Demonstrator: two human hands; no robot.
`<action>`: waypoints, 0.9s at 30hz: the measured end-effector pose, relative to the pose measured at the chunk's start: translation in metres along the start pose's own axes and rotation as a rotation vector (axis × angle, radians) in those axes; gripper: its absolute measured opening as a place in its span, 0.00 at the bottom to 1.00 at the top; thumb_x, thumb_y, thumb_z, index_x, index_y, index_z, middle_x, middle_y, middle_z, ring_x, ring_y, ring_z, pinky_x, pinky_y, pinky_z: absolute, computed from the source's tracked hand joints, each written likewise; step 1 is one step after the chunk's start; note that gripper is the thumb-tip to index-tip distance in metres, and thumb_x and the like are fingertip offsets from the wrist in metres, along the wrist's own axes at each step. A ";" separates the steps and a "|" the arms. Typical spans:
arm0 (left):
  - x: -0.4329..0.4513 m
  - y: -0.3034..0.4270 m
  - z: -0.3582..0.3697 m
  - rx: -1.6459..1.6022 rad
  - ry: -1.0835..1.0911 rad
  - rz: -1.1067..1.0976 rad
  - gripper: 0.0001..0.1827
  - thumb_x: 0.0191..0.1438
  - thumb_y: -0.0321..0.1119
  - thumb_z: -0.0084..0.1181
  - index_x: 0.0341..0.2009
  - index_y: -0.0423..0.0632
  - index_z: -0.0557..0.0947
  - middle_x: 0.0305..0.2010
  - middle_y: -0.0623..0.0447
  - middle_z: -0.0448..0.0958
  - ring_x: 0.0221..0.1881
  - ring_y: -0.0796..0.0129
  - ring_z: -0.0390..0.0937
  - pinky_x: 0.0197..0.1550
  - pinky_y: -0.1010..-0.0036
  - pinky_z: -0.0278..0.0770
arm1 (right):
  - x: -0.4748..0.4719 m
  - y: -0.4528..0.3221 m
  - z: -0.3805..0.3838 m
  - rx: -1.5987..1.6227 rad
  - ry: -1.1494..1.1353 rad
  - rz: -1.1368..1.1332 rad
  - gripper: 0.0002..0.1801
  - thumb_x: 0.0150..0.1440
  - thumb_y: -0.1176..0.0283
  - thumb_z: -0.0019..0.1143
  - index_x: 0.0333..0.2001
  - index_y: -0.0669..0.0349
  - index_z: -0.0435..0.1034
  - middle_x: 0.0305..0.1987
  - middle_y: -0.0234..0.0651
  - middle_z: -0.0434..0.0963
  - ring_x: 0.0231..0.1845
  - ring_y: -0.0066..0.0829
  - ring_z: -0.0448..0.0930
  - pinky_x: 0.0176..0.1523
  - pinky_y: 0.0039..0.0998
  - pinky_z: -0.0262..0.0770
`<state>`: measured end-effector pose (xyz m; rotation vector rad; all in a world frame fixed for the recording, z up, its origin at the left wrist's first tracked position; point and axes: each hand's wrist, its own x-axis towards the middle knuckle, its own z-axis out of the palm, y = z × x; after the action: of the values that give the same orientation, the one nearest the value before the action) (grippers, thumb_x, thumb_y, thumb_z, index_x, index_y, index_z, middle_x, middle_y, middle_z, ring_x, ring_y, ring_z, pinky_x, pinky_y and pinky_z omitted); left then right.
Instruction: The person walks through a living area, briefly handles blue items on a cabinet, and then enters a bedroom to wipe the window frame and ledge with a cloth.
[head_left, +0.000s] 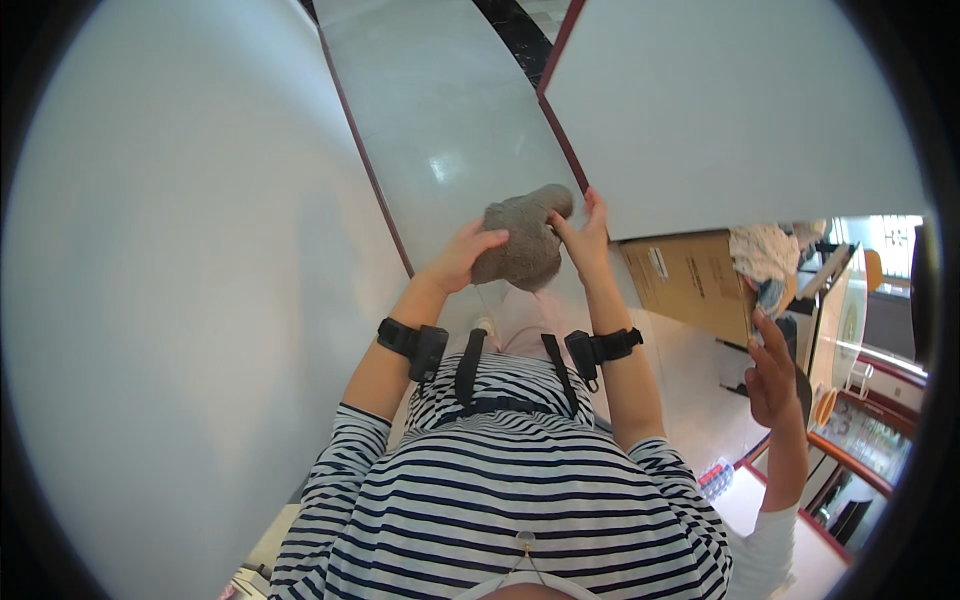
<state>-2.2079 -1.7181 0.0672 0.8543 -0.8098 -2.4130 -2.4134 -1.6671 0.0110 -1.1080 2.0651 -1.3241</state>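
A grey-brown fuzzy soft thing, like a plush toy or bundled fabric (521, 240), is held up before my waist between both hands. My left hand (466, 256) grips its left side, with the thumb lying over the front. On the other side, my right hand (586, 236) has the thumb pressed into a fold near the upper right lobe, with the fingers raised behind. Which exact kind of thing it is, I cannot tell.
White walls (225, 225) stand at left and upper right, with a tiled floor (420, 112) between. At right, a cardboard box (686, 281) holds cloth items. Another person's hand (772, 375) is raised beside it. Bottled drinks (716, 480) sit at lower right.
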 end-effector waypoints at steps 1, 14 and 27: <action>0.015 0.016 -0.012 -0.116 -0.005 -0.011 0.23 0.55 0.38 0.54 0.53 0.40 0.70 0.49 0.48 0.73 0.50 0.64 0.72 0.50 0.70 0.73 | 0.022 0.002 0.017 0.181 -0.066 0.332 0.37 0.52 0.56 0.61 0.59 0.68 0.59 0.60 0.47 0.66 0.62 0.40 0.65 0.64 0.40 0.58; 0.206 0.183 -0.125 -0.617 0.124 0.226 0.22 0.63 0.39 0.42 0.56 0.38 0.68 0.56 0.43 0.70 0.57 0.58 0.69 0.58 0.63 0.68 | 0.316 -0.047 0.156 0.961 -1.075 0.939 0.44 0.58 0.38 0.39 0.62 0.67 0.54 0.63 0.45 0.62 0.63 0.37 0.63 0.64 0.38 0.60; 0.420 0.466 -0.253 -0.463 -0.012 0.294 0.23 0.62 0.36 0.42 0.59 0.39 0.63 0.58 0.44 0.68 0.57 0.59 0.69 0.58 0.63 0.69 | 0.612 -0.114 0.329 1.149 -0.997 0.660 0.32 0.57 0.63 0.57 0.61 0.66 0.56 0.61 0.42 0.65 0.63 0.36 0.65 0.65 0.38 0.61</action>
<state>-2.2330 -2.3932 0.0397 0.5002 -0.3244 -2.2085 -2.4870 -2.3673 -0.0010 -0.3190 0.5926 -0.9820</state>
